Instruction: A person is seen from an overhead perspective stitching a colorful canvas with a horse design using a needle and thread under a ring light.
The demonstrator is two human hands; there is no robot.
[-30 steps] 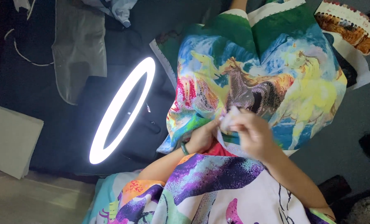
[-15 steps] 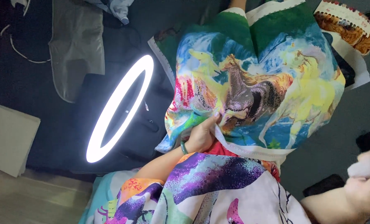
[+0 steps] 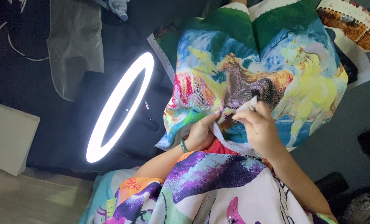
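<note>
The left hand point(image 3: 201, 135) pinches the near edge of the colourful horse canvas point(image 3: 251, 70) spread across the lap. The right hand point(image 3: 257, 124), fingers curled, grips a small white pen point(image 3: 251, 103) against the canvas. A lit ring light point(image 3: 118, 105) glows at left.

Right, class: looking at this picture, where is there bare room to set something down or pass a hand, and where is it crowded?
Bare patches: the dark surface right of the horse canvas, below the white-edged sheet, and the pale floor strip at lower left under the white board. Crowded: where the left hand and right hand meet on the canvas, and around the ring light.
</note>
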